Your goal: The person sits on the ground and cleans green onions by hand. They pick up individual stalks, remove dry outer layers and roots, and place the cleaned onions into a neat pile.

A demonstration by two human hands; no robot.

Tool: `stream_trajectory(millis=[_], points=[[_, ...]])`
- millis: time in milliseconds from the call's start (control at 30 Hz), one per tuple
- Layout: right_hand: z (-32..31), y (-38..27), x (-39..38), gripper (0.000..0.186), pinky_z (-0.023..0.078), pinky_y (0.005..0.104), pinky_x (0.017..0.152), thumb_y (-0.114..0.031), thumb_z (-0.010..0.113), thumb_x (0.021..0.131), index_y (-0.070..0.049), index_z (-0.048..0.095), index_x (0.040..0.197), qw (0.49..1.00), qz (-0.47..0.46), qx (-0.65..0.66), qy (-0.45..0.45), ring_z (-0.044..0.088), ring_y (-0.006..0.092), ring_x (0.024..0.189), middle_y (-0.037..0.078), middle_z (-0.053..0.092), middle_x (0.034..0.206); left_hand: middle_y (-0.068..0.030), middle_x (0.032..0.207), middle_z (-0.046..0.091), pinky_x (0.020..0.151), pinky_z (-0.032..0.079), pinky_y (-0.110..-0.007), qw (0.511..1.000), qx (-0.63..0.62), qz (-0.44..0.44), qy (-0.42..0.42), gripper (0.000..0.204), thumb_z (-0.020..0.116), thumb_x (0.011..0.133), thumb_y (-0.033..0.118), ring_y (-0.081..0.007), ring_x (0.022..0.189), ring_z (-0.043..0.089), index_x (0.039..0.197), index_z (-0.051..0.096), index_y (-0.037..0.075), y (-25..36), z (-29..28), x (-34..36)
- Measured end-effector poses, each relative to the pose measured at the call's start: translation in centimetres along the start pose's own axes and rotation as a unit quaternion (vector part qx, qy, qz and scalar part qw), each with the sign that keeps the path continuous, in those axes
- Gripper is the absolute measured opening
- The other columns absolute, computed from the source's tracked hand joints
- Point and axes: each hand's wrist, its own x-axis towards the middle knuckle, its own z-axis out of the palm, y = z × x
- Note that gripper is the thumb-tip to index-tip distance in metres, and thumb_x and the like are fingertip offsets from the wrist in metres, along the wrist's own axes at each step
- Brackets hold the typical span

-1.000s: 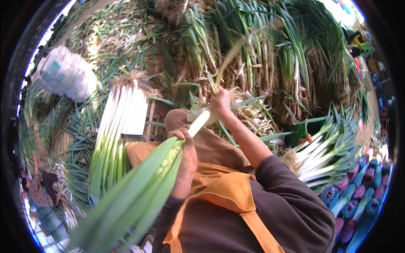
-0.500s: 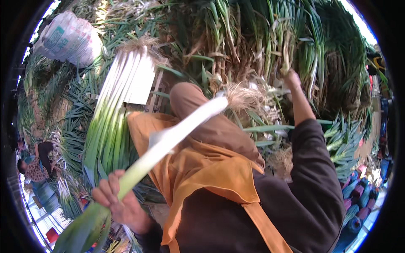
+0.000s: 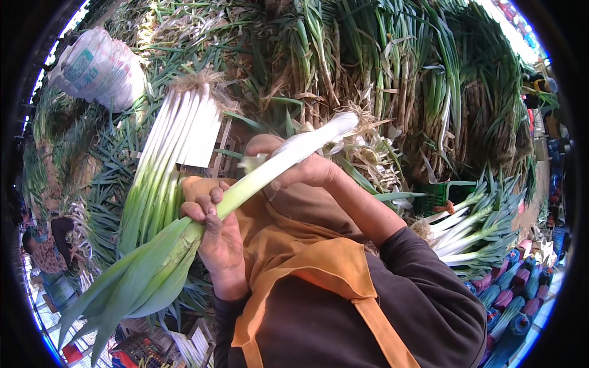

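A thick leek [image 3: 279,161] runs slantwise across my lap, its roots at the upper right and its green leaves fanning to the lower left. My left hand [image 3: 216,236] is closed around it where white turns to green. Against the underside of the white shaft, my right hand [image 3: 307,172] is closed, its fingers partly hidden by the stalk. A pale loose scrap of skin [image 3: 251,163] sticks out beside the shaft. To the left lies a row of clean white leeks [image 3: 175,135], roots away from me.
Unpeeled leeks [image 3: 392,67] stand in a dense row ahead. More leeks [image 3: 457,230] lie at the right by a green crate [image 3: 432,197] and wrapped bundles [image 3: 515,288]. A white sack [image 3: 101,69] sits at the far left; another person [image 3: 52,245] is at the left edge.
My right hand has come back from the standing leeks to the leek's shaft. My left hand has moved right and up with the leek, and the roots have shifted away from me.
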Motion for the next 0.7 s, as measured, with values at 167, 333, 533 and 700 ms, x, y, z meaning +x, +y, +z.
stream_trajectory(millis=[167, 333, 533, 700], points=[[-3.0, 5.6, -1.7, 0.023, 0.056, 0.0305, 0.084, -0.008, 0.060, 0.091, 0.005, 0.062, 0.109, 0.958, 0.024, -0.198, 0.208, 0.066, 0.0218, 0.095, 0.015, 0.069, 0.107, -0.0024, 0.085, 0.052, 0.115, 0.026, -0.050, 0.997, 0.055, 0.002, -0.052, 0.034, 0.076, 0.077, -0.002, -0.0244, 0.101, 0.050, 0.088, 0.048, 0.013, -0.2, -0.1, -2.2], [-15.5, 11.8, -6.8, 0.020, 0.057, 0.0306, 0.080, -0.009, 0.051, 0.094, 0.003, 0.061, 0.107, 0.679, 0.293, 0.253, 0.623, 0.067, 0.0249, 0.094, 0.016, 0.067, 0.109, -0.0007, 0.083, 0.053, 0.111, 0.030, -0.046, 0.946, 0.195, 0.025, -0.257, 0.030, 0.077, 0.080, 0.009, -0.0223, 0.098, 0.052, 0.088, 0.049, 0.014, 0.2, -0.1, -3.8], [-32.6, 11.1, -22.0, 0.032, 0.052, 0.0377, 0.073, -0.023, 0.068, 0.083, 0.000, 0.068, 0.106, 0.502, 0.275, -0.024, 0.820, 0.064, 0.0240, 0.084, 0.014, 0.067, 0.095, -0.0024, 0.077, 0.057, 0.100, 0.042, -0.043, 0.924, 0.214, 0.060, -0.312, 0.035, 0.079, 0.071, -0.003, -0.0216, 0.078, 0.056, 0.082, 0.051, 0.014, 6.6, -0.1, -5.9], [-31.0, 8.2, -22.0, 0.040, 0.052, 0.0413, 0.082, -0.023, 0.071, 0.080, -0.003, 0.066, 0.114, 0.603, 0.607, -0.500, 0.135, 0.065, 0.0300, 0.095, 0.017, 0.068, 0.099, -0.0031, 0.076, 0.054, 0.104, 0.038, -0.044, 0.950, 0.273, -0.009, -0.154, 0.027, 0.074, 0.077, 0.002, -0.0200, 0.085, 0.053, 0.079, 0.050, 0.012, 8.3, -0.4, -3.7]])
